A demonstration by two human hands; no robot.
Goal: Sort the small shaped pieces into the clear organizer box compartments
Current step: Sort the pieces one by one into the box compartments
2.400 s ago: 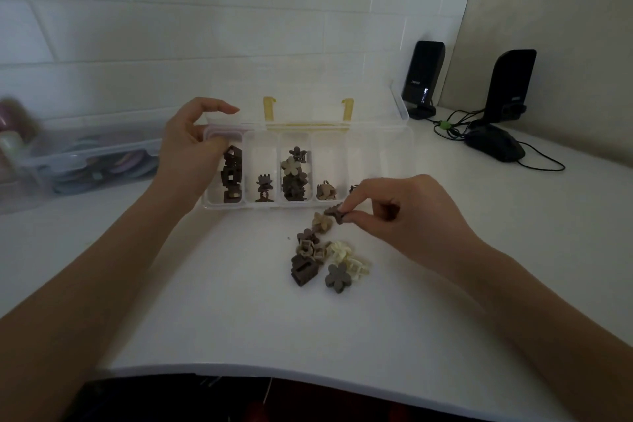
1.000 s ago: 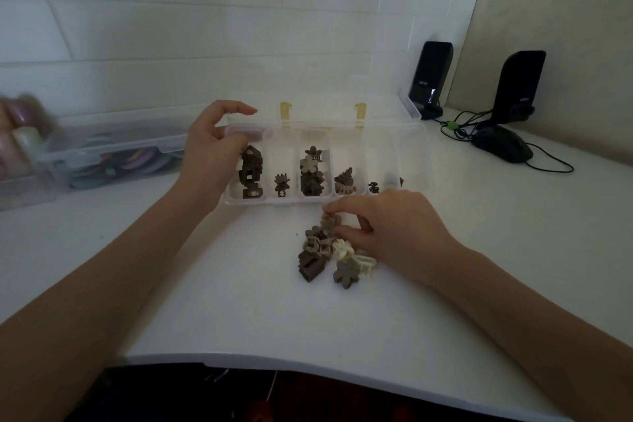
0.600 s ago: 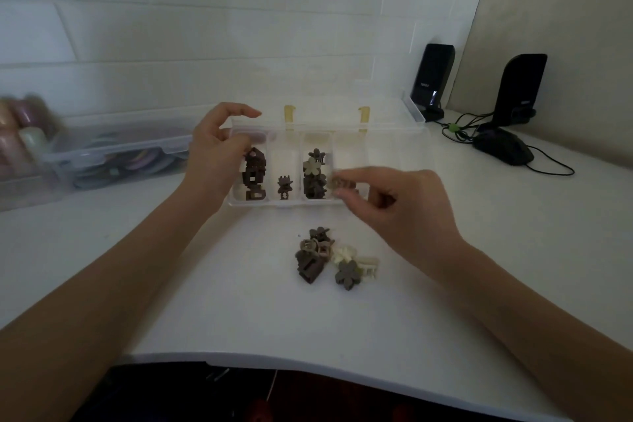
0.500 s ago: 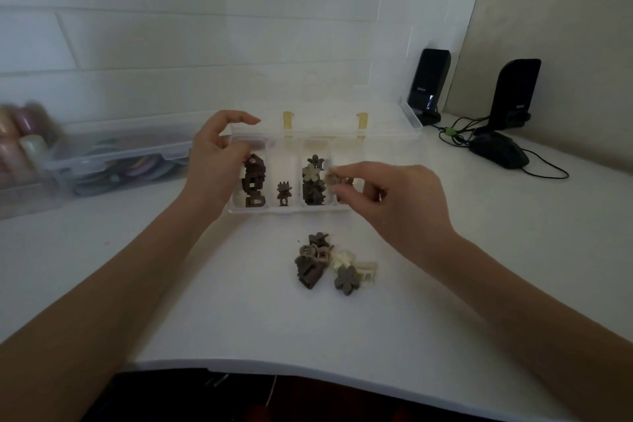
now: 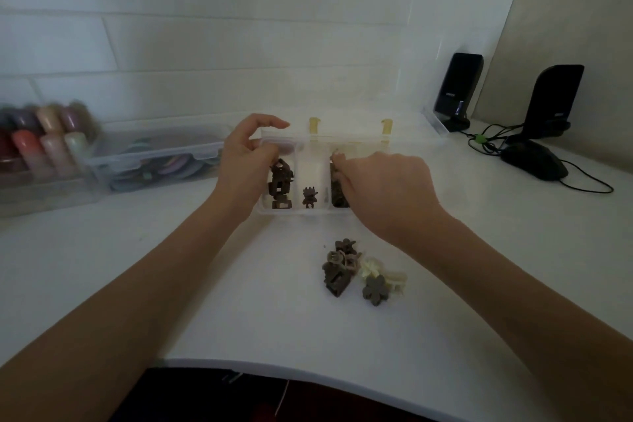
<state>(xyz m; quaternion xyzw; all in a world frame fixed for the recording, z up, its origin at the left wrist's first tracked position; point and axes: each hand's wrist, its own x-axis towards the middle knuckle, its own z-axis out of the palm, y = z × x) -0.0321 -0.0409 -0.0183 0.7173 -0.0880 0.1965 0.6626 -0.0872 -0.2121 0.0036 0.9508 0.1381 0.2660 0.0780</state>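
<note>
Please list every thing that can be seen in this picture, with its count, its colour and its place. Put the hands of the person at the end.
organizer box: one, clear, lid open, mid table by the wall.
sorted pieces: several, dark brown, in the left compartments; exact count unclear.
loose pieces: a small heap, brown, tan and cream, on the table in front of the box.
table: one, white.
storage bin: one, clear, left of the box, with coloured items inside.
speakers: two, black, far right.
mouse: one, black, wired, by the speakers.
left hand: holds the box's left end.
right hand: over the third compartment, fingertips hidden.
</note>
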